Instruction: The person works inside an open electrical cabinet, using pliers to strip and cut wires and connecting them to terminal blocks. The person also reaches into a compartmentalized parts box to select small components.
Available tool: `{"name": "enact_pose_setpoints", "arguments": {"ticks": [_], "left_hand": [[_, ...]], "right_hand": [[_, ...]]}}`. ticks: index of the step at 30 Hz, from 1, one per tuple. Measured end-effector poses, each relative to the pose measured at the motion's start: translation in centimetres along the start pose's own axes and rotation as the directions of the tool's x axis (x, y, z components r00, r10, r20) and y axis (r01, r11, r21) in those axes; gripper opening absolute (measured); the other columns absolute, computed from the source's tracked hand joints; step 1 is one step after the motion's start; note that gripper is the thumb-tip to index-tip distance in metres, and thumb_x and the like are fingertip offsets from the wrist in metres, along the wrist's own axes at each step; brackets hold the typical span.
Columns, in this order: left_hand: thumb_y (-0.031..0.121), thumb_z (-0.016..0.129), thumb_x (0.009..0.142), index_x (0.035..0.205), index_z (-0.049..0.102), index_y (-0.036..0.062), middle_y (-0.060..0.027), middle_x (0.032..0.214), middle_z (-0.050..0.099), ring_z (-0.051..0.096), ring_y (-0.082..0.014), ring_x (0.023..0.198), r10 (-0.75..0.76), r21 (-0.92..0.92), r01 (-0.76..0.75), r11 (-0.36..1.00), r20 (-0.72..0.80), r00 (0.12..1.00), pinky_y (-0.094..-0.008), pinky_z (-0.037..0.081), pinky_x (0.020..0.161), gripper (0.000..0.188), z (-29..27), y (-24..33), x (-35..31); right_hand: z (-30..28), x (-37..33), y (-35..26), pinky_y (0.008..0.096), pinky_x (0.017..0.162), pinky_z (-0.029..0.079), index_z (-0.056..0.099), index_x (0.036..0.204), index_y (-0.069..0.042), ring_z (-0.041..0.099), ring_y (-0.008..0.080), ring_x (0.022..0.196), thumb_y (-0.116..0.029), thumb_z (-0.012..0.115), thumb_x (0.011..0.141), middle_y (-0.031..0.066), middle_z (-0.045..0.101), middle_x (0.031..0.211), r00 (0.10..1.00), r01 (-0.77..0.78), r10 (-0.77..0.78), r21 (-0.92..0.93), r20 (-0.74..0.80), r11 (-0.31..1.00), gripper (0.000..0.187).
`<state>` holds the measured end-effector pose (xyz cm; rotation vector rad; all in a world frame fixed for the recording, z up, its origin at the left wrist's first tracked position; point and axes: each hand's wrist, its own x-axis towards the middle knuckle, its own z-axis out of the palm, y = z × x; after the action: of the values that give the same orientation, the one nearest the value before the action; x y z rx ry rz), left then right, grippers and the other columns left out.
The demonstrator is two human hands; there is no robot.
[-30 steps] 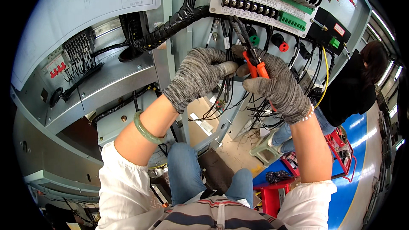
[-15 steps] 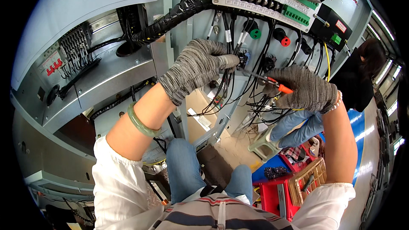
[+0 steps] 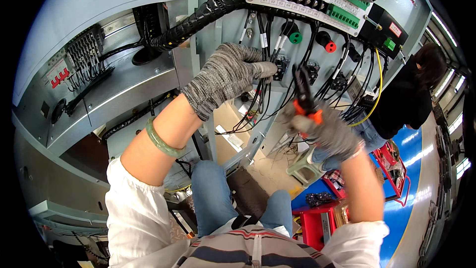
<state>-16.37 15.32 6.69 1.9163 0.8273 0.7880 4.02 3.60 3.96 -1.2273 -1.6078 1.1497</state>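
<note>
My left hand (image 3: 223, 77), in a grey knitted glove, pinches thin black wires (image 3: 260, 101) that hang from the cabinet panel, its fingertips beside a small dark contact block (image 3: 280, 68). My right hand (image 3: 329, 131), also gloved and smeared by motion, grips pliers (image 3: 303, 94) with a dark head and orange handles. The head of the pliers points up, apart from my left hand. Behind it sits another contact block (image 3: 312, 73). Above are a green round fitting (image 3: 295, 34) and a red one (image 3: 327, 42), with black wires beside them.
A terminal board (image 3: 302, 1) spans the panel top, with a thick wrapped cable bundle (image 3: 198, 22) leading left. A yellow wire (image 3: 379, 89) loops at right. Another person (image 3: 409, 92) is close by on the right. Below lie a pale green stool (image 3: 300, 168) and a red tool box (image 3: 315, 226).
My right hand has pulled down and away from my left hand, and the pliers have swung upright. Wires at right now show uncovered. My left hand keeps its pinch in nearly the same place.
</note>
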Motion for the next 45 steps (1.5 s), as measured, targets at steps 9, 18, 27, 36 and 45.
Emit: {"name": "enact_pose_setpoints", "arguments": {"ticks": [9, 18, 27, 36, 45], "left_hand": [[0.028, 0.07, 0.077, 0.086, 0.07, 0.0017, -0.0066, 0.065, 0.063, 0.055, -0.0101, 0.056, -0.03, -0.068, 0.024, 0.997, -0.079, 0.996, -0.0261, 0.049, 0.055, 0.028, 0.4, -0.3, 0.0], [0.027, 0.069, 0.078, 0.09, 0.069, -0.0006, -0.0084, 0.066, 0.064, 0.056, -0.011, 0.058, 0.041, -0.036, -0.046, 0.998, -0.151, 0.988, -0.0276, 0.048, 0.058, 0.03, 1.2, -0.7, -0.2], [0.025, 0.068, 0.079, 0.091, 0.068, -0.0018, -0.0089, 0.068, 0.065, 0.057, -0.0108, 0.06, 0.021, -0.063, -0.03, 0.998, -0.137, 0.99, -0.0279, 0.048, 0.059, 0.029, 1.2, -0.6, -0.1], [0.028, 0.068, 0.079, 0.089, 0.069, -0.0004, -0.008, 0.066, 0.063, 0.058, -0.0114, 0.059, 0.002, -0.036, -0.005, 0.999, -0.096, 0.995, -0.0283, 0.049, 0.06, 0.03, 0.6, -0.3, -0.1], [0.036, 0.067, 0.079, 0.089, 0.07, 0.0025, -0.0067, 0.071, 0.064, 0.059, -0.0117, 0.062, -0.011, 0.013, 0.011, 1.0, -0.02, 1.0, -0.0266, 0.051, 0.06, 0.035, 0.4, 0.0, 0.1]], "right_hand": [[9.2, 3.3, 5.5, 0.0324, 0.071, 0.053, 0.05, 0.114, -0.002, 0.062, 0.0185, 0.082, -0.021, 0.061, 0.087, 0.0105, 0.062, 0.098, 0.964, 0.227, -0.042, 0.725, -0.263, 0.651, 0.035], [9.5, 4.1, 5.0, 0.0292, 0.061, 0.049, 0.053, 0.098, -0.002, 0.058, 0.0147, 0.066, -0.02, 0.066, 0.081, 0.0062, 0.059, 0.076, 0.926, 0.303, -0.043, 0.672, -0.375, 0.676, 0.028], [10.1, 5.4, 5.3, 0.0307, 0.058, 0.046, 0.048, 0.088, -0.003, 0.052, 0.0192, 0.058, -0.01, 0.065, 0.077, 0.0085, 0.053, 0.069, 0.623, 0.352, -0.426, -0.252, -0.656, 0.901, 0.021], [7.4, 3.0, 3.0, 0.0308, 0.064, 0.047, 0.051, 0.092, -0.003, 0.056, 0.0168, 0.067, -0.018, 0.068, 0.075, 0.0069, 0.058, 0.074, 0.813, 0.163, -0.377, -0.448, -0.444, 0.879, 0.029], [-1.3, -0.6, -0.7, 0.0378, 0.07, 0.048, 0.056, 0.095, -0.002, 0.06, 0.03, 0.077, -0.023, 0.066, 0.072, 0.0158, 0.058, 0.079, 0.993, 0.042, -0.11, -0.711, -0.051, 0.702, 0.033]]}}
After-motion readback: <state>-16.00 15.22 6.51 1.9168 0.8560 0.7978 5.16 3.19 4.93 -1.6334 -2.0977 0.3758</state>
